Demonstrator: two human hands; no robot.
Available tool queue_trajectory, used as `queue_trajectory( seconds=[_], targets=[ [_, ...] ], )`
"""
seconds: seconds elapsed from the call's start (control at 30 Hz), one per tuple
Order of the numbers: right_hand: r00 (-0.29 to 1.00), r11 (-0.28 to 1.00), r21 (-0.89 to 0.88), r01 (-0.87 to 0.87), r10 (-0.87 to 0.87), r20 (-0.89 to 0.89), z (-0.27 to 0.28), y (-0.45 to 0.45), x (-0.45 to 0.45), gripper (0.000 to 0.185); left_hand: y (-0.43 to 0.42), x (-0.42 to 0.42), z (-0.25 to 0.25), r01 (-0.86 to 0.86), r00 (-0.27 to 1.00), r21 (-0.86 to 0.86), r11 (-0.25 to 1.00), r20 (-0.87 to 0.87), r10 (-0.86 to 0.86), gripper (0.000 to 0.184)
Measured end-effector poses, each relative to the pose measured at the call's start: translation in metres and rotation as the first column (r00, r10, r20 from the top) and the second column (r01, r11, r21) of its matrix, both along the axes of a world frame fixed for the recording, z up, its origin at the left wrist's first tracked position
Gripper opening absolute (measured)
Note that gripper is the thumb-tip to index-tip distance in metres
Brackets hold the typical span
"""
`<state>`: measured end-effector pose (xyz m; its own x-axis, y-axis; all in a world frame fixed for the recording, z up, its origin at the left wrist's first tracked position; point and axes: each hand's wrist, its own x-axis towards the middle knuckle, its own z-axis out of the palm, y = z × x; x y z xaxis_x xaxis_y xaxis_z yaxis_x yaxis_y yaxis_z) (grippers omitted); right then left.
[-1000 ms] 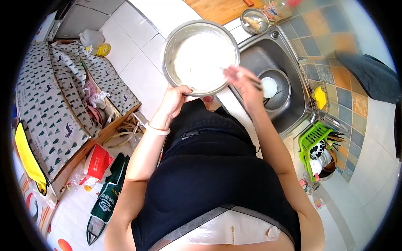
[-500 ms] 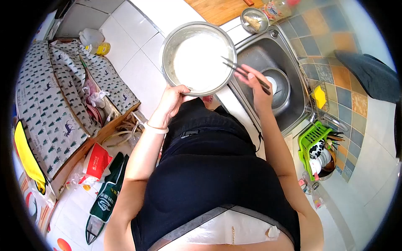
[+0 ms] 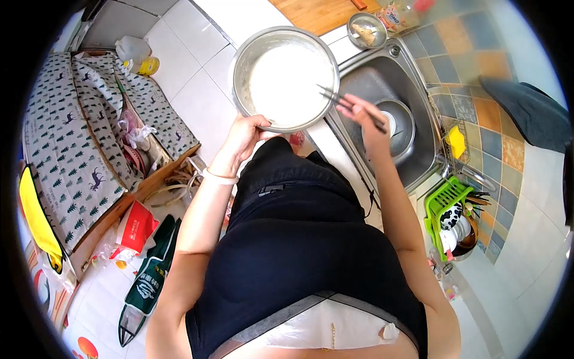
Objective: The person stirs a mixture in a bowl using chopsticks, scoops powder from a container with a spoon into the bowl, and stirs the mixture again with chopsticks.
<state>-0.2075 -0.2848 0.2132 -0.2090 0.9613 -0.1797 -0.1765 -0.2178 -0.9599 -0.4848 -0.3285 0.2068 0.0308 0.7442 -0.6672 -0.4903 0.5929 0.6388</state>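
Observation:
A large metal bowl holds a white, floury-looking mass. My left hand grips the near rim, its thumb over the edge and the fingers underneath, partly hidden. Dark chopsticks are held in my right hand, their tips over the right side of the bowl. Whether the tips touch the white mass I cannot tell. The right hand is closed around the chopsticks, above the edge of the sink.
A steel sink with a metal pot inside lies to the right. Behind it are a small bowl and a cutting board. A green dish rack stands at right; a cloth-covered shelf is at left.
The bowl, held by my left hand, shifts slightly up in the view. My right hand and the chopsticks stay almost in place over its right side.

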Motion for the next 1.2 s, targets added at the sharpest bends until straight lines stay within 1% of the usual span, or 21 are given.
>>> queue_trajectory(
  seconds=[0.03, 0.07, 0.13, 0.2, 0.23, 0.33, 0.37, 0.4, 0.47, 0.5, 0.6, 0.63, 0.73, 0.77, 0.8, 0.87, 0.93, 0.97, 1.07, 1.1, 1.2],
  targets=[
    [0.993, 0.993, -0.046, -0.110, 0.111, 0.024, -0.002, -0.009, -0.003, 0.034, 0.001, 0.000, 0.000, -0.002, 1.000, 0.006, 1.000, -0.010, 0.002, 0.043],
    [0.976, 0.975, -0.050, -0.216, 0.217, 0.025, -0.002, -0.015, -0.006, 0.037, 0.004, 0.003, 0.000, -0.007, 1.000, 0.015, 1.000, -0.017, 0.007, 0.043],
    [0.976, 0.967, -0.137, -0.216, 0.214, -0.028, 0.008, -0.009, -0.009, 0.037, 0.003, 0.005, -0.002, 0.015, 0.999, 0.015, 1.000, -0.028, -0.015, 0.044],
    [0.993, 0.993, -0.099, 0.071, -0.079, -0.089, 0.002, 0.006, 0.000, 0.036, 0.004, 0.003, -0.005, 0.048, 0.998, 0.015, 0.999, -0.045, -0.047, 0.046],
    [0.997, 0.997, -0.008, 0.072, -0.072, 0.023, 0.001, 0.013, 0.008, 0.038, 0.003, 0.002, -0.002, 0.046, 0.998, 0.015, 0.999, -0.051, -0.045, 0.047],
    [0.967, 0.965, -0.076, -0.250, 0.253, 0.034, 0.002, -0.005, -0.002, 0.035, 0.007, 0.006, 0.003, 0.043, 0.998, 0.028, 0.999, -0.050, -0.042, 0.050],
    [0.955, 0.947, -0.124, -0.297, 0.297, -0.016, 0.010, -0.006, -0.005, 0.035, 0.005, 0.007, 0.000, 0.038, 0.998, 0.020, 0.999, -0.042, -0.037, 0.051],
    [0.983, 0.979, -0.092, -0.182, 0.182, -0.002, 0.011, -0.001, -0.003, 0.034, 0.005, 0.007, -0.002, 0.034, 0.999, 0.014, 0.999, -0.034, -0.034, 0.052],
    [0.999, 0.999, -0.028, 0.042, -0.041, 0.009, 0.008, 0.013, 0.002, 0.033, 0.002, 0.007, -0.002, 0.036, 0.999, 0.010, 0.999, -0.022, -0.036, 0.052],
    [1.000, 1.000, 0.028, -0.011, 0.011, 0.021, 0.006, 0.010, 0.001, 0.032, 0.002, 0.005, -0.001, 0.039, 0.999, 0.009, 0.999, -0.021, -0.038, 0.052],
    [0.946, 0.946, -0.036, -0.322, 0.323, 0.026, 0.006, -0.008, -0.010, 0.033, 0.004, 0.008, -0.003, 0.028, 0.997, 0.005, 1.000, -0.078, -0.027, 0.052],
    [0.953, 0.952, -0.045, -0.302, 0.299, -0.056, 0.000, -0.005, -0.011, 0.032, 0.003, 0.007, -0.006, 0.041, 0.997, 0.008, 0.999, -0.059, -0.040, 0.052],
    [0.998, 0.999, 0.044, -0.001, -0.002, 0.069, 0.009, 0.015, -0.006, 0.031, -0.001, 0.000, -0.009, 0.047, 0.999, 0.006, 0.999, -0.027, -0.046, 0.051],
    [0.998, 0.998, 0.000, -0.067, 0.067, 0.013, -0.004, 0.006, -0.005, 0.030, 0.000, -0.002, -0.007, 0.046, 0.999, 0.001, 0.999, -0.026, -0.046, 0.051],
    [0.975, 0.977, -0.003, -0.212, 0.212, 0.064, 0.001, 0.000, -0.007, 0.029, 0.003, -0.001, -0.006, 0.044, 0.999, -0.001, 0.999, -0.020, -0.044, 0.051],
    [0.957, 0.954, -0.071, -0.291, 0.289, -0.035, 0.010, -0.004, -0.016, 0.029, 0.003, 0.001, -0.005, 0.057, 0.998, 0.010, 0.998, -0.031, -0.056, 0.050],
    [0.998, 0.999, -0.035, -0.037, 0.035, -0.046, 0.013, 0.009, -0.011, 0.029, 0.001, 0.001, -0.005, 0.065, 0.997, 0.014, 0.998, -0.035, -0.065, 0.049],
    [0.999, 0.999, 0.030, 0.021, -0.022, 0.033, 0.011, 0.016, -0.007, 0.029, -0.001, 0.000, -0.004, 0.065, 0.997, 0.013, 0.998, -0.036, -0.065, 0.049],
    [0.962, 0.962, -0.031, -0.270, 0.271, 0.026, 0.001, -0.004, -0.007, 0.030, 0.003, 0.002, -0.005, 0.046, 0.999, 0.021, 0.999, -0.028, -0.045, 0.050],
    [0.944, 0.947, 0.004, -0.320, 0.318, 0.088, 0.006, -0.006, -0.010, 0.030, 0.002, 0.003, -0.007, 0.037, 0.999, 0.016, 0.999, -0.022, -0.036, 0.050],
    [0.999, 1.000, 0.026, -0.018, 0.017, 0.041, 0.015, 0.014, 0.000, 0.028, 0.001, 0.000, -0.010, 0.058, 0.998, -0.020, 0.998, -0.001, -0.058, 0.051]
  ],
)
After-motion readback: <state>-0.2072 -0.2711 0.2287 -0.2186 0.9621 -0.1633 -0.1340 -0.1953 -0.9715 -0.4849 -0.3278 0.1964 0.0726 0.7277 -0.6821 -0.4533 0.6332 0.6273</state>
